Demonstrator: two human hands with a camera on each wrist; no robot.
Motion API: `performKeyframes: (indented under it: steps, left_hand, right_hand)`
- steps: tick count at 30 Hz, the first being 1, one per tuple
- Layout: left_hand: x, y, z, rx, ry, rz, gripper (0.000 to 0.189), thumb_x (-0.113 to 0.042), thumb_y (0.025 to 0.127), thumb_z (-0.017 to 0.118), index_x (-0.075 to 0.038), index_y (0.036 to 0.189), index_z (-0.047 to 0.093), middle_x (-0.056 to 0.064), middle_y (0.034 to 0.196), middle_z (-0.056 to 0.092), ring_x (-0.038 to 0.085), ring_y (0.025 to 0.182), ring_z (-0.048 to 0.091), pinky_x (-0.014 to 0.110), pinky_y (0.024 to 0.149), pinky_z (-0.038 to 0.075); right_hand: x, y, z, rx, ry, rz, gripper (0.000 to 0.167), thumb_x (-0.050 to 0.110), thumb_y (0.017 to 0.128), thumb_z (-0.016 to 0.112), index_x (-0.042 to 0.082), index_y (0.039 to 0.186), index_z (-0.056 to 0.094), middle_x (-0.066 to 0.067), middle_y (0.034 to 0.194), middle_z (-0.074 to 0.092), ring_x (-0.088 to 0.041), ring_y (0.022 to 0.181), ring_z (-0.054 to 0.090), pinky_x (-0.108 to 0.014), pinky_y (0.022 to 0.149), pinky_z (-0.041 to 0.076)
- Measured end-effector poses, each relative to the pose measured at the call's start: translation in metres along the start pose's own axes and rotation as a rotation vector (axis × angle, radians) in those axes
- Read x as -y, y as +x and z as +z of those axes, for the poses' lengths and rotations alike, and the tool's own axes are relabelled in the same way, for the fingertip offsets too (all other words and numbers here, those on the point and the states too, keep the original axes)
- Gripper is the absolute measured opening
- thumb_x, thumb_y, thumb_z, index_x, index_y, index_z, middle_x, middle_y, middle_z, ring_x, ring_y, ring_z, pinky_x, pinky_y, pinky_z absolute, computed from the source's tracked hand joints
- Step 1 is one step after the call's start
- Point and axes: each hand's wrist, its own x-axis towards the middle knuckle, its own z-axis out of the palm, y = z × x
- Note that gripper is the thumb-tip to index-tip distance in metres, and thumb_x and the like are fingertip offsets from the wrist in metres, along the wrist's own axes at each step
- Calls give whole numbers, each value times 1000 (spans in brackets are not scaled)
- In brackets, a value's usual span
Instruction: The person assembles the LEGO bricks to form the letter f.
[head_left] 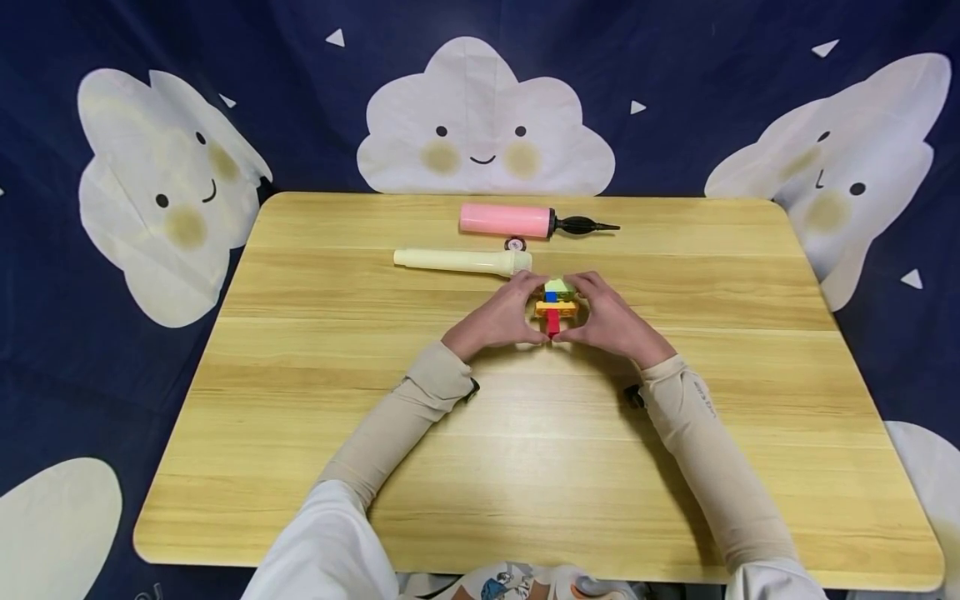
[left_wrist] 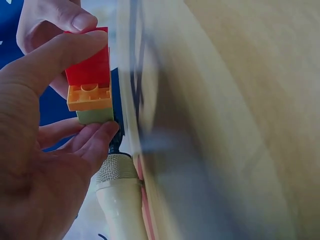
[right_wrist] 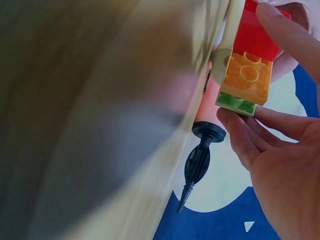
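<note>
Between both hands is a small toy of building blocks (head_left: 557, 309), with orange, red, blue and green pieces joined. My left hand (head_left: 501, 317) holds it from the left. In the left wrist view, its thumb lies on the red block (left_wrist: 90, 67) and its fingertips touch the green block (left_wrist: 95, 116) at the other end. My right hand (head_left: 613, 323) grips the toy from the right. In the right wrist view, its thumb presses the red end, while its fingers meet the green piece below the orange block (right_wrist: 247, 77). The blue piece (head_left: 551, 297) shows only in the head view.
Just beyond the left hand lies a cream microphone (head_left: 457, 261). Behind it are a small round dark-rimmed disc (head_left: 515, 243) and a pink hand pump (head_left: 506, 220) with a black nozzle. The wooden table (head_left: 300, 417) borders a dark blue cloth (head_left: 300, 125) printed with clouds.
</note>
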Motion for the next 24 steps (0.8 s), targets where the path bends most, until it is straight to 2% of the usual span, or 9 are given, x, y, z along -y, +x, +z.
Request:
performKeyframes:
  steps: [12, 24]
  left_hand:
    - [2, 1, 6, 30, 69, -34, 99, -25, 74, 90, 2, 151, 34, 14, 140, 44, 23, 124, 50, 33, 109, 40]
    - [3, 1, 9, 51, 57, -49, 100, -25, 74, 91, 2, 151, 34, 15, 139, 43, 24, 124, 49, 32, 108, 41]
  right_hand:
    - [-2, 2, 8, 8, -12, -5, 102, 23, 68, 95, -9, 147, 39, -25, 140, 42, -39, 120, 51, -54, 105, 42]
    - [-2, 3, 10, 41, -25, 7, 100, 22, 69, 94, -10, 146, 38, -27, 141, 41, -37, 115, 51, -53, 103, 43]
